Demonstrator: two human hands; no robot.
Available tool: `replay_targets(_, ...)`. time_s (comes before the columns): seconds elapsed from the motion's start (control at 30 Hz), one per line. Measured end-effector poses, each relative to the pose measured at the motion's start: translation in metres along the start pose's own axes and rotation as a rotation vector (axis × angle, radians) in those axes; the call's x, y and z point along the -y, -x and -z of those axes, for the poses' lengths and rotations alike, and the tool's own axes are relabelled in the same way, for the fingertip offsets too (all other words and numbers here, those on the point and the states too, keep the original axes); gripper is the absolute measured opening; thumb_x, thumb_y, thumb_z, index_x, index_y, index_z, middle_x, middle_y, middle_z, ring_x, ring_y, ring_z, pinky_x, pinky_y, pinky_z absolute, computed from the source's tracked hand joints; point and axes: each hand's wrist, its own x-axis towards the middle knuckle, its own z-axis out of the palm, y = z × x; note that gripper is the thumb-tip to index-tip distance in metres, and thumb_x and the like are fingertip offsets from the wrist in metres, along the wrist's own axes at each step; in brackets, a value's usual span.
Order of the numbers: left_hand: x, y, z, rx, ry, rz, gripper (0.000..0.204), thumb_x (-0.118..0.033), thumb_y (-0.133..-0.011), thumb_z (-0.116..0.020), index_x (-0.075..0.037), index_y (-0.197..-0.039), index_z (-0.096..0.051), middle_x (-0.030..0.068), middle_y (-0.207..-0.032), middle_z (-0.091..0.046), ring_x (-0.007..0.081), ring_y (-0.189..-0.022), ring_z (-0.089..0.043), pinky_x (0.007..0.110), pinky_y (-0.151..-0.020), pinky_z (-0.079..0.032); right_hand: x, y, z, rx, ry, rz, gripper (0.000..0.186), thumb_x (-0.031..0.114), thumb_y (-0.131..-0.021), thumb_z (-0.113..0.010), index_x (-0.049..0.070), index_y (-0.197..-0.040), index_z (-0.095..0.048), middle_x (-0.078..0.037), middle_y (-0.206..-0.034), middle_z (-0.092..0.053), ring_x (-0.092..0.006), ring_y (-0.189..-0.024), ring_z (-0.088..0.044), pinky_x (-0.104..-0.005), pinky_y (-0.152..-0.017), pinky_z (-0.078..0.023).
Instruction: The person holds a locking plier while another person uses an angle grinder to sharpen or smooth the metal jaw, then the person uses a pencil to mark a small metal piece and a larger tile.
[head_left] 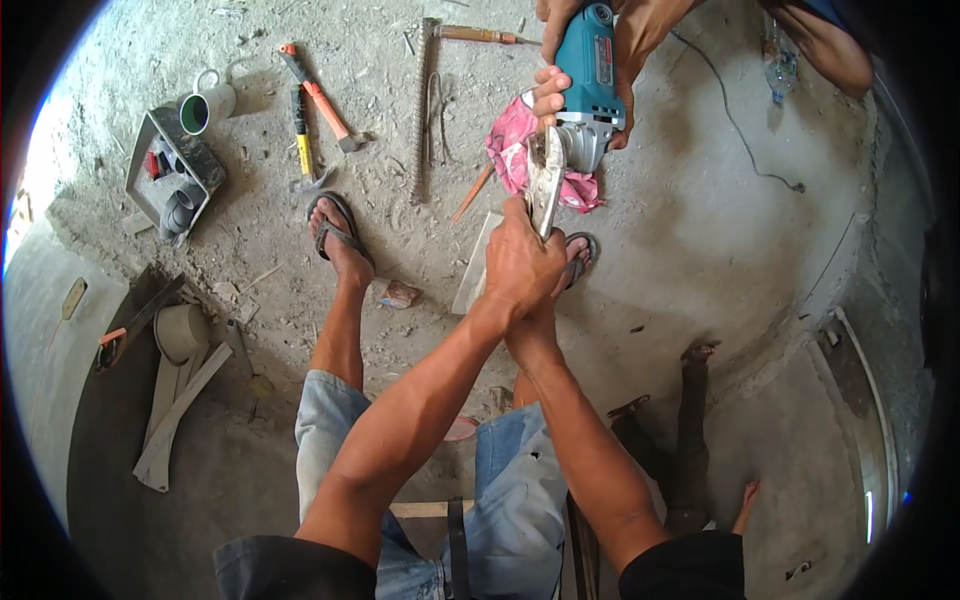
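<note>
Left hand (520,255) clenched on the metal tool (545,185), grip of the right hand (545,306) hidden from me — the far angle grinder (587,70) kicking nearer could gash both.

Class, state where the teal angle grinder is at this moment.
In the head view, the teal angle grinder is at the top, right of centre, in a co-worker's hands, near the crumpled pink material and beyond the person's left hand.

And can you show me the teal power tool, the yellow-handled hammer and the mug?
Teal power tool (583,70): head view, on its teal body.
Yellow-handled hammer (304,150): head view, on its handle.
Mug (221,100): head view, on its outer side.
</note>
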Motion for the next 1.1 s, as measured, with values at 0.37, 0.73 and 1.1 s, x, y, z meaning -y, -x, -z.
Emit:
replay_targets(0.37, 0.006, -0.004, -0.004, -0.023, 0.056, -0.027, 0.029, -0.016, -0.080, -0.056, 0.004, -0.096, -0.041, 0.0335, -0.075, -0.057, 0.0508, -0.076, -0.058, 0.054, -0.070, -0.044, -0.014, -0.016, -0.007, 0.006, -0.057, 0.098, 0.060, 0.009, -0.079, -0.069, 0.005, -0.129, -0.037, -0.006, -0.116, -0.048, -0.0167, -0.107, -0.049, -0.0343, -0.092, -0.042)
replay_targets(0.73, 0.005, -0.007, -0.005, -0.058, 0.056, 0.000, 0.028, -0.016, -0.080, -0.056, 0.004, -0.095, -0.043, 0.0353, -0.076, -0.058, 0.0528, -0.076, -0.057, 0.056, -0.073, -0.044, -0.028, -0.030, -0.010, 0.009, -0.018, 0.259, 0.043, 0.020, -0.087, -0.060, 0.008, -0.124, -0.040, -0.004, -0.109, -0.049, -0.0157, -0.102, -0.049, -0.0339, -0.089, -0.043)
replay_targets(1.1, -0.003, -0.015, 0.000, -0.024, 0.004, 0.073, 0.035, -0.019, -0.078, -0.058, 0.006, -0.098, -0.045, 0.0344, -0.080, -0.060, 0.0511, -0.081, -0.059, 0.054, -0.076, -0.046, -0.047, -0.049, -0.010, 0.049, -0.271, 0.277, 0.036, 0.026, -0.091, -0.052, 0.009, -0.121, -0.042, -0.003, -0.106, -0.049, -0.0157, -0.099, -0.050, -0.0337, -0.088, -0.043)
